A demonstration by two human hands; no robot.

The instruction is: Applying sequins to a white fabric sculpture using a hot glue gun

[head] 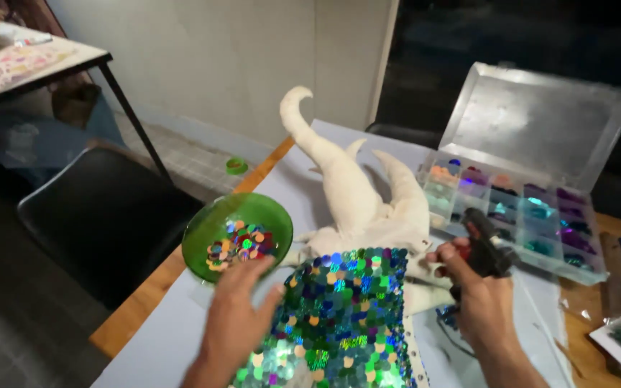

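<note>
Pale paper (181, 338) covers the wooden table, likely to shield it from glue and stray pieces; nearest the camera, the left hand (235, 320) lies with fingers spread and loose, gripping nothing, its fingertips at the edge of the green bowl (213, 223), which sits within easy reach so the loose sequins (241, 243) in it can be picked up; beside it the sequin-covered part (343, 316) of a white cloth animal (357, 194) lies flat, its bare tail end stretched away; the right hand (479, 298) is wrapped tight around a black glue gun (486, 251), nozzle aimed toward the cloth where the sequins end; farther right a clear compartment box (533, 215) stands with its lid tipped back, colours sorted; beyond the table edge sits a black chair (102, 215).
</note>
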